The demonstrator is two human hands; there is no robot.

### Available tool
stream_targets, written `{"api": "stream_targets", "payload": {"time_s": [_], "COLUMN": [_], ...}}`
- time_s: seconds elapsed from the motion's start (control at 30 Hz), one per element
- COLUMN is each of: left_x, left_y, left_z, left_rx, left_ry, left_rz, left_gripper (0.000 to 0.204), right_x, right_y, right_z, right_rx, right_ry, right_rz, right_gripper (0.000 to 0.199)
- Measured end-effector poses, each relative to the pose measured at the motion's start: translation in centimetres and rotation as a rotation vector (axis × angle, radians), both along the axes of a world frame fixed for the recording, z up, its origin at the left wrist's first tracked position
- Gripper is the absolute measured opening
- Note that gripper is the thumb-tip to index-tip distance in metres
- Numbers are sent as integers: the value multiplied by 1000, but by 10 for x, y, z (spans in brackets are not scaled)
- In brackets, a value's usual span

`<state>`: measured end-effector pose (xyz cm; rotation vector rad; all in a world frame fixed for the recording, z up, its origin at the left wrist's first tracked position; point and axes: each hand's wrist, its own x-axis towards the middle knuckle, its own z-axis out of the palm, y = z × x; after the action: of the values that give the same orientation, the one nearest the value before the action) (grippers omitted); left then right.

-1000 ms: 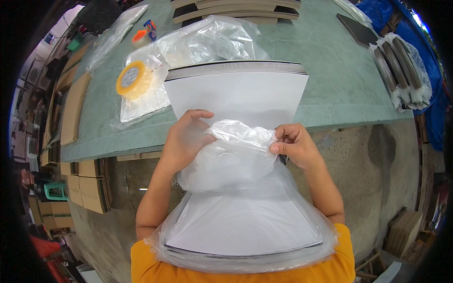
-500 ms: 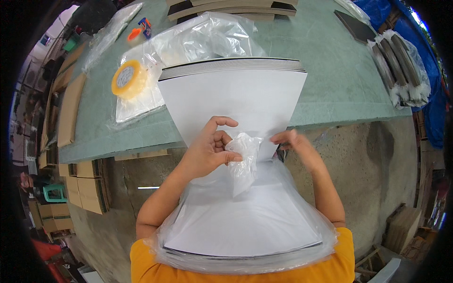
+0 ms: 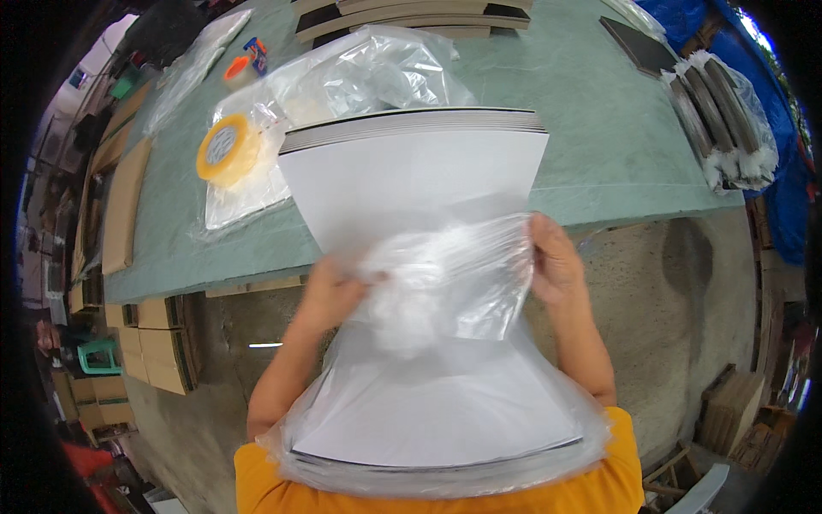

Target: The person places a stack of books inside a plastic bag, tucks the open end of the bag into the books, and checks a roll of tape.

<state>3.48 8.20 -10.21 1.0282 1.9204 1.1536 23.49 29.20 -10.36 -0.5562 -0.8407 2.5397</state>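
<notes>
The person leans a stack of white boards [image 3: 411, 180] against the near edge of the green worktop [image 3: 599, 128], its lower end resting against the orange shirt [image 3: 265, 488]. A clear plastic bag [image 3: 445, 283] already wraps the lower half of the stack and is bunched up across the middle. The left hand [image 3: 330, 291] is closed on a crumpled wad of the film, though blur hides the fingers. The right hand [image 3: 552, 261] pinches the bag's edge against the side of the stack, fingers curled shut.

I'd worry about the thin film: pulled unevenly over the sharp upper corners, it could tear. The stack also only leans on the edge, so a hard tug might slide it off. A tape roll [image 3: 227, 150] sits toward the left side.
</notes>
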Motion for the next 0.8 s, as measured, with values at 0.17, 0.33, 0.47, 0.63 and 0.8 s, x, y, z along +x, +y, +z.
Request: {"api": "stream_targets", "payload": {"time_s": [0.17,0.33,0.47,0.63,0.8], "left_x": [-87,-29,37,6,-22], "left_y": [-108,-22,42,-2,-12], "left_z": [-22,28,60,15,71], "left_rx": [284,439,152,172,186], "left_ry": [-146,44,39,206,333], "left_rz": [1016,909,-322,196,586], "left_gripper": [23,30,25,20,26], "right_x": [64,11,-32,-7,9], "right_y": [39,-9,-47,-20,-17], "right_z": [-15,13,25,17,15], "right_rx": [127,192,71,-86,661], "right_ry": [-158,-208,30,167,-219], "right_rz": [5,208,254,146,342], "right_gripper": [27,27,27,21,13]}}
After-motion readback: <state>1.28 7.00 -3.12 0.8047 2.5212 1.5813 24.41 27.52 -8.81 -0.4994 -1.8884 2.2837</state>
